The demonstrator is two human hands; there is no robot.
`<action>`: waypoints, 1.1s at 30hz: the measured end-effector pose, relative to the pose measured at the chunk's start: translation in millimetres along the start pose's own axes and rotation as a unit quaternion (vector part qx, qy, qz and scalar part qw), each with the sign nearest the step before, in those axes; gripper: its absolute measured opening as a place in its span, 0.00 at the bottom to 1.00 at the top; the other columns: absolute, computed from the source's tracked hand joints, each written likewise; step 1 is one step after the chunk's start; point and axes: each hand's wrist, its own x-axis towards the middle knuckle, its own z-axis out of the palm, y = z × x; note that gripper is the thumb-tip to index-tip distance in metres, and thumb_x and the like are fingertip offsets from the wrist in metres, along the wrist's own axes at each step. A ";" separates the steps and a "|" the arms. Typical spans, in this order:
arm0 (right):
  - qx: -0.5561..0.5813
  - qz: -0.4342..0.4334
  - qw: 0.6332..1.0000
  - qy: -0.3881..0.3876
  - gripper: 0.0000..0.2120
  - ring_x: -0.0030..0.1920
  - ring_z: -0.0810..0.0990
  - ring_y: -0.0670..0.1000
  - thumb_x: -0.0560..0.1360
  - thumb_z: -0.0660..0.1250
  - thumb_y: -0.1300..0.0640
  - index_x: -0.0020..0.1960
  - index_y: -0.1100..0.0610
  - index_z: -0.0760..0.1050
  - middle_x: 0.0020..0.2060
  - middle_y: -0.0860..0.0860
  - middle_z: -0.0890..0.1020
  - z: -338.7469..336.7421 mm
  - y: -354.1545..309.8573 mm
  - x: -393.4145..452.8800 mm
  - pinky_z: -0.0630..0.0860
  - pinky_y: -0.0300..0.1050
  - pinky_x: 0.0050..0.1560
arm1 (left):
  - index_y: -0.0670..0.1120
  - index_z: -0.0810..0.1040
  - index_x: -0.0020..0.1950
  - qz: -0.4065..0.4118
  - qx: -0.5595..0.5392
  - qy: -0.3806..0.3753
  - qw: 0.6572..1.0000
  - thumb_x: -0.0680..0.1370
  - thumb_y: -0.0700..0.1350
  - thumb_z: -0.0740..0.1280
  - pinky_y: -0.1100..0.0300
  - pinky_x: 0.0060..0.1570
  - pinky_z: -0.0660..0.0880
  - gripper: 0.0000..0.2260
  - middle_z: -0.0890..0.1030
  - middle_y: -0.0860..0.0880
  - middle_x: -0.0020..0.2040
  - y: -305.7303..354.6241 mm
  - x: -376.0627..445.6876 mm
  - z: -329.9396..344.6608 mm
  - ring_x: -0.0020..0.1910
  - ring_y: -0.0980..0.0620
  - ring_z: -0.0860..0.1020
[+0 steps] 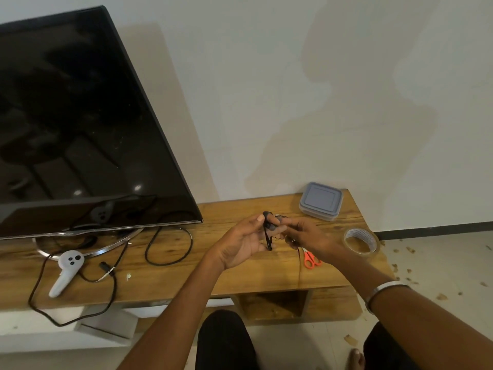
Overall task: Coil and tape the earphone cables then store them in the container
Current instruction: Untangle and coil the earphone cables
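Observation:
A black earphone cable is wound in loops around the fingers of my left hand, held above the wooden table. My right hand pinches the cable just to the right, and a thin strand hangs down from it toward the table edge. A grey lidded container stands shut at the back right of the table. A roll of clear tape lies at the right edge. Orange-handled scissors lie below my right hand, partly hidden by it.
A large black TV on a metal ring stand fills the left side. A white controller and loose black cables lie on the table's left half. Debris is scattered on the floor at right. My knees are below the table edge.

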 end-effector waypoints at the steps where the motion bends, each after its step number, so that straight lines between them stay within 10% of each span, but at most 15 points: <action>1: -0.005 0.003 1.000 -0.001 0.10 0.30 0.70 0.47 0.80 0.61 0.58 0.56 0.61 0.78 0.35 0.51 0.77 1.4 3.3 0.5 0.66 0.40 0.29 | 0.44 0.77 0.54 0.010 -0.016 0.007 1.000 0.75 0.53 0.69 0.31 0.69 0.58 0.14 0.67 0.35 0.72 1.4 1.2 0.7 0.72 0.40 0.68; 9: -0.055 0.052 0.996 -0.046 0.10 0.28 0.70 0.47 0.78 0.64 0.56 0.52 0.61 0.80 0.33 0.49 0.78 19.9 6.5 -10.0 0.64 0.39 0.27 | 0.47 0.80 0.55 0.061 0.018 0.112 0.992 0.81 0.48 0.58 0.43 0.64 0.70 0.12 0.75 0.45 0.68 6.9 8.7 4.7 0.68 0.49 0.71; 14: -0.077 0.041 0.992 -0.089 0.11 0.29 0.69 0.47 0.79 0.63 0.54 0.56 0.55 0.81 0.33 0.49 0.76 28.2 -2.1 -12.3 0.65 0.39 0.28 | 0.55 0.81 0.55 0.062 0.190 0.169 0.965 0.83 0.48 0.56 0.61 0.59 0.70 0.13 0.78 0.63 0.60 -4.3 12.9 3.2 0.61 0.67 0.72; 17: -0.071 0.035 0.992 -0.103 0.11 0.28 0.68 0.46 0.79 0.63 0.55 0.56 0.56 0.81 0.31 0.49 0.75 29.2 -7.6 -12.2 0.64 0.39 0.29 | 0.55 0.81 0.56 0.073 0.308 0.163 0.934 0.83 0.49 0.57 0.71 0.48 0.76 0.12 0.79 0.57 0.60 -15.4 15.4 -4.6 0.62 0.63 0.74; 25: -0.076 0.036 0.990 -0.117 0.10 0.28 0.67 0.46 0.79 0.63 0.57 0.55 0.57 0.81 0.32 0.52 0.71 17.0 -13.5 -11.8 0.63 0.39 0.29 | 0.52 0.80 0.54 0.025 0.552 0.146 0.821 0.82 0.50 0.59 0.58 0.53 0.68 0.11 0.76 0.50 0.51 -40.4 15.9 -40.4 0.54 0.53 0.73; 33: -0.114 0.023 0.989 -0.087 0.10 0.29 0.65 0.46 0.79 0.62 0.56 0.53 0.57 0.82 0.30 0.53 0.69 7.7 -18.8 -8.9 0.64 0.37 0.31 | 0.51 0.80 0.49 -0.089 0.511 0.109 0.848 0.83 0.51 0.56 0.60 0.48 0.70 0.14 0.77 0.50 0.52 -29.4 3.3 -33.3 0.52 0.52 0.74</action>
